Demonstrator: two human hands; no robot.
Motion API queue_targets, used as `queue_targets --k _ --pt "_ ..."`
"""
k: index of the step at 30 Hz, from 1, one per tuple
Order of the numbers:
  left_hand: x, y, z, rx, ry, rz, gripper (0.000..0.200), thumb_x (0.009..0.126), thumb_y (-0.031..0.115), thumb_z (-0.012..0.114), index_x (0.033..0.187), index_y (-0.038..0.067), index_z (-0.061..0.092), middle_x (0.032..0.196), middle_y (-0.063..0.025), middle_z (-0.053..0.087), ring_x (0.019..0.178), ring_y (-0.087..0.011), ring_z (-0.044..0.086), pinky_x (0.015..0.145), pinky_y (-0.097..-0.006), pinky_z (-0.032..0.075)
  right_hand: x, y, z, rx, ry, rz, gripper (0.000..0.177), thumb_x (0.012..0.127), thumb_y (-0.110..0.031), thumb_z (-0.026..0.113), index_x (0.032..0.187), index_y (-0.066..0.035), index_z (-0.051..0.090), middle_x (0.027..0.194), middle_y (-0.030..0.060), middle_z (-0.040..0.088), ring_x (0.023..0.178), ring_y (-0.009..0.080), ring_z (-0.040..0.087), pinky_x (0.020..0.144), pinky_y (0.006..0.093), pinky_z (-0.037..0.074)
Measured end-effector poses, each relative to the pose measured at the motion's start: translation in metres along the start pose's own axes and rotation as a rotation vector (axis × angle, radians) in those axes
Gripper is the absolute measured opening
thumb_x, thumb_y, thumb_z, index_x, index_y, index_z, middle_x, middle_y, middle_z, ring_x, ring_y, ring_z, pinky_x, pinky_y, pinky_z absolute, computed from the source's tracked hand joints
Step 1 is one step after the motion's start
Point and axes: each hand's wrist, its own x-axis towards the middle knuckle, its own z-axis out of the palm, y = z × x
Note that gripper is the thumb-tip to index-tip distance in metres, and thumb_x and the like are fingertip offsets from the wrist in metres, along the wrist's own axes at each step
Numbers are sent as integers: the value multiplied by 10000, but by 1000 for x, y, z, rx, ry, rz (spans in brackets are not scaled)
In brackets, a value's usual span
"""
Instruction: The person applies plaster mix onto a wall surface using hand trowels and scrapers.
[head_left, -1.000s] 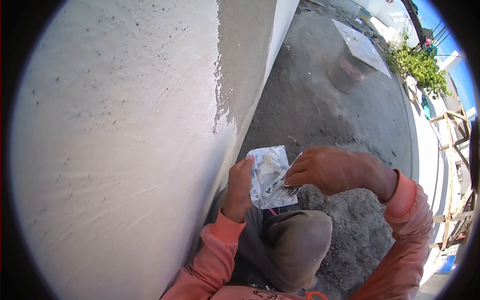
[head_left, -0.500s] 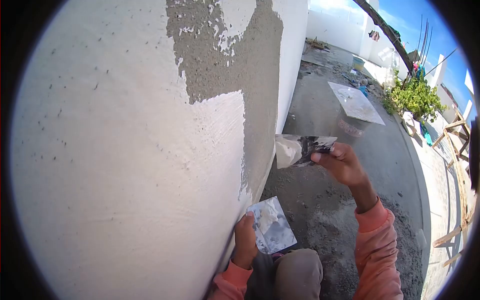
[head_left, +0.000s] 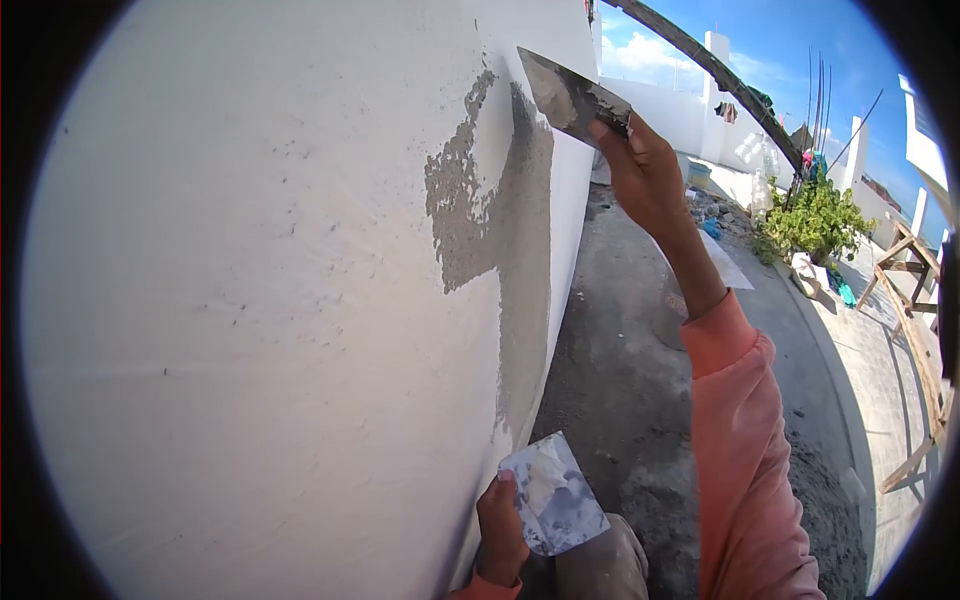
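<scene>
Gripping smeared grey metal blade [head_left: 574, 98], raised higher than before: right hand [head_left: 645, 172]. Clamping silvery square paste-daubed plate [head_left: 574, 516]: left hand [head_left: 502, 526].

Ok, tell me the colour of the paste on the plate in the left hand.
Off-white; the paste on the plate shows best in the head view.

- Head-worn camera looks forward and down through a round, dark-edged, wide view.
- The near wall [head_left: 270, 320] fills nine o'clock.
- The left hand [head_left: 503, 525] is close, at six o'clock.
- Distant sky [head_left: 800, 40] shows toward two o'clock.
</scene>
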Motion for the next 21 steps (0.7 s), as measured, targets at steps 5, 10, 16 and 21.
queue_targets --k 5,10,16,21 --pt "-8 7 8 -57 -9 -41 421 1023 251 401 1177 -108 557 1049 -169 668 928 -249 677 862 -370 538 8 42 22 20 39 -15 202 980 -108 515 1138 6 570 754 83 603 687 115 487 677 270 450" --pt "2 -1 -1 -35 8 -89 446 1009 272 427 1185 -121 544 1047 -176 666 922 -270 685 855 -386 547 10 26 44 4 -4 61 282 952 -49 512 1227 -8 563 1003 128 661 840 169 602 809 280 478" --pt "11 -21 -22 -57 9 -118 451 1009 288 442 1180 -115 551 1046 -175 668 929 -267 684 858 -376 546 -24 42 72 -78 97 -167 345 926 22 525 1269 -10 545 1084 152 644 921 179 635 801 287 490" --pt "8 -21 -19 -25 1 -62 449 1014 301 445 1167 -105 564 1036 -168 673 923 -256 681 854 -373 544 -73 32 81 -60 20 -179 617 760 158 475 1345 -36 494 1386 159 487 1250 341 520 1014 366 451"
